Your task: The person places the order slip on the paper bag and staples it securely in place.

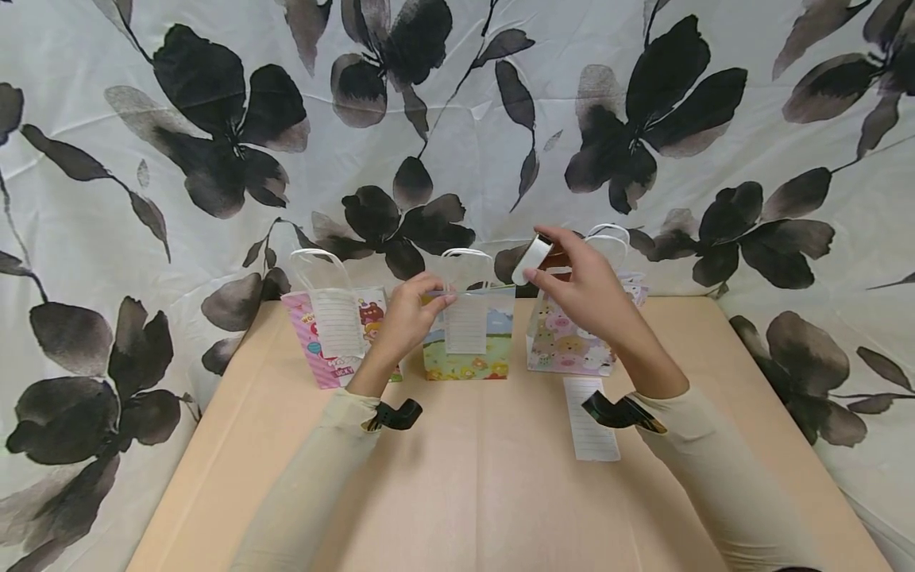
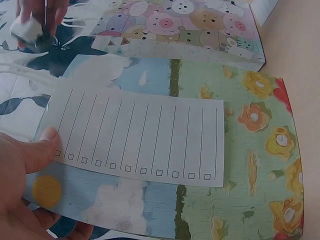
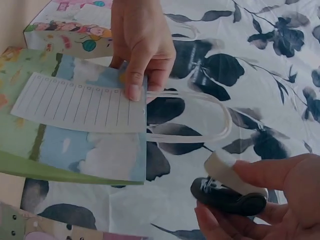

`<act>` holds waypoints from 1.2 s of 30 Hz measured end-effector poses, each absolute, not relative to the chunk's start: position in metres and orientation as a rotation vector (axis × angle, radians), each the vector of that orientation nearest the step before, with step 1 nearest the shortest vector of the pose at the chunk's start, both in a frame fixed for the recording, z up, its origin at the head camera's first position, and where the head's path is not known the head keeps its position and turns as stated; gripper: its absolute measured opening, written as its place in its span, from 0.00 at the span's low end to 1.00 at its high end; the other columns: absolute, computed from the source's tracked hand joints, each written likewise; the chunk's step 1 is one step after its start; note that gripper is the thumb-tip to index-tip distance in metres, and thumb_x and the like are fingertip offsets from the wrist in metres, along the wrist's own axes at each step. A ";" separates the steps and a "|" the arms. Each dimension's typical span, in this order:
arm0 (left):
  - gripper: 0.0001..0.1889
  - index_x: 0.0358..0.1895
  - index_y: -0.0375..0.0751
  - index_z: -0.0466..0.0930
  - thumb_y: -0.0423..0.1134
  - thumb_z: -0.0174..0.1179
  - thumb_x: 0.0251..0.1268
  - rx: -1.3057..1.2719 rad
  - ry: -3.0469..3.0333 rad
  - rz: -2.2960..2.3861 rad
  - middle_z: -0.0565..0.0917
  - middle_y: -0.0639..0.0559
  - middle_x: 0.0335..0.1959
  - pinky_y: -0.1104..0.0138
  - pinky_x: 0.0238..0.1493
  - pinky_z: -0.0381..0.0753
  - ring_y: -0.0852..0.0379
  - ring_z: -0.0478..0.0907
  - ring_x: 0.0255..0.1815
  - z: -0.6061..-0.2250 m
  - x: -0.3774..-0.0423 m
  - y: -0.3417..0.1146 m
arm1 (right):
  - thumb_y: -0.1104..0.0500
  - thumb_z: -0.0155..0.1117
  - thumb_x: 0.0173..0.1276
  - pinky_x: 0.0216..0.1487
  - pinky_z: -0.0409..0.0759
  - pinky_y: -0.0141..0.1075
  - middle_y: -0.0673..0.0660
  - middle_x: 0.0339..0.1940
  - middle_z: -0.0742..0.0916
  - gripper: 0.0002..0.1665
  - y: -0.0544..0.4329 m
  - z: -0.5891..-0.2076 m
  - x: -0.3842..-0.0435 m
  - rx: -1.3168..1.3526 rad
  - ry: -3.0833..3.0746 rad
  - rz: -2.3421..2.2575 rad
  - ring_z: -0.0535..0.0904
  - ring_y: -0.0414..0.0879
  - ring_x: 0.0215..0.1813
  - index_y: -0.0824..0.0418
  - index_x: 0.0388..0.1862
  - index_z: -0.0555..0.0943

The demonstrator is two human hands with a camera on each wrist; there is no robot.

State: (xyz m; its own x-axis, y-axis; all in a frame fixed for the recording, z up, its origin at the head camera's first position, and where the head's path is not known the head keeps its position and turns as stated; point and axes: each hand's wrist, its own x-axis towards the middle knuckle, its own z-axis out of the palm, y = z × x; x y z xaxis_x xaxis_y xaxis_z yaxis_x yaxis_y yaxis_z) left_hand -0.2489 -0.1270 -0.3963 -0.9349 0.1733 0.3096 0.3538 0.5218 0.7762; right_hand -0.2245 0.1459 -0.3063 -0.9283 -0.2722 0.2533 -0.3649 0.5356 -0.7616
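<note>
My left hand (image 1: 417,311) pinches a lined paper slip (image 2: 140,137) against the top edge of the middle gift bag (image 2: 260,150), thumb in front and fingers behind. The slip has a row of small checkboxes and hangs over the bag's blue sky and flower print. Off to the right, my right hand (image 1: 582,278) holds a small black and white stapler (image 3: 230,185) between thumb and fingers. In the right wrist view the stapler is apart from the bag, beyond its white loop handle (image 3: 220,115).
A pink cartoon bag (image 1: 318,326) on the left has a lined slip (image 1: 338,322) at its top. The animal-print bag (image 1: 565,342) stands at right, partly behind my right hand. Another lined slip (image 1: 592,437) lies on the table (image 1: 457,492). Floral cloth (image 1: 500,143) hangs behind.
</note>
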 end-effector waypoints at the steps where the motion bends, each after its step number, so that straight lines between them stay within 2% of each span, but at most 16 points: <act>1: 0.05 0.42 0.41 0.86 0.38 0.65 0.71 -0.448 -2.569 -1.377 0.82 0.51 0.45 0.54 0.58 0.78 0.51 0.77 0.49 -0.396 -0.249 -0.127 | 0.56 0.67 0.73 0.53 0.83 0.48 0.59 0.54 0.82 0.37 0.141 -0.305 -0.228 0.540 -2.672 1.328 0.81 0.54 0.59 0.55 0.78 0.65; 7: 0.05 0.42 0.41 0.86 0.38 0.64 0.71 -0.450 -2.584 -1.371 0.82 0.51 0.45 0.52 0.59 0.77 0.51 0.77 0.50 -0.395 -0.248 -0.127 | 0.59 0.68 0.71 0.60 0.81 0.50 0.61 0.54 0.83 0.37 0.119 -0.305 -0.247 0.506 -2.687 1.324 0.82 0.55 0.60 0.57 0.76 0.66; 12: 0.05 0.42 0.42 0.85 0.38 0.64 0.71 -0.454 -2.591 -1.365 0.82 0.51 0.47 0.50 0.62 0.76 0.50 0.77 0.52 -0.393 -0.248 -0.127 | 0.60 0.67 0.72 0.60 0.79 0.49 0.60 0.55 0.82 0.34 0.109 -0.308 -0.267 0.530 -2.648 1.590 0.80 0.54 0.58 0.55 0.75 0.68; 16: 0.06 0.43 0.42 0.85 0.40 0.64 0.72 -0.470 -2.594 -1.364 0.82 0.50 0.47 0.49 0.63 0.75 0.50 0.77 0.53 -0.392 -0.249 -0.128 | 0.61 0.66 0.73 0.62 0.78 0.49 0.62 0.53 0.81 0.31 0.104 -0.312 -0.281 0.559 -2.654 1.848 0.80 0.58 0.57 0.54 0.73 0.71; 23: 0.10 0.48 0.41 0.86 0.42 0.63 0.73 -0.482 -2.606 -1.400 0.81 0.50 0.50 0.48 0.63 0.74 0.50 0.77 0.56 -0.393 -0.250 -0.130 | 0.59 0.71 0.69 0.66 0.74 0.55 0.63 0.53 0.84 0.30 0.099 -0.316 -0.296 0.617 -2.704 2.062 0.80 0.60 0.58 0.56 0.69 0.75; 30: 0.10 0.50 0.40 0.86 0.40 0.62 0.74 -0.472 -2.598 -1.439 0.82 0.50 0.51 0.47 0.65 0.73 0.49 0.76 0.60 -0.393 -0.250 -0.130 | 0.57 0.73 0.67 0.58 0.71 0.53 0.60 0.43 0.83 0.28 0.091 -0.317 -0.301 0.794 -2.848 1.922 0.75 0.58 0.50 0.57 0.65 0.79; 36: 0.09 0.50 0.40 0.86 0.39 0.62 0.74 -0.445 -2.603 -1.440 0.82 0.49 0.51 0.48 0.64 0.74 0.48 0.76 0.59 -0.392 -0.249 -0.129 | 0.58 0.72 0.68 0.54 0.69 0.48 0.59 0.43 0.84 0.28 0.087 -0.313 -0.301 0.847 -2.918 1.826 0.76 0.57 0.48 0.58 0.65 0.78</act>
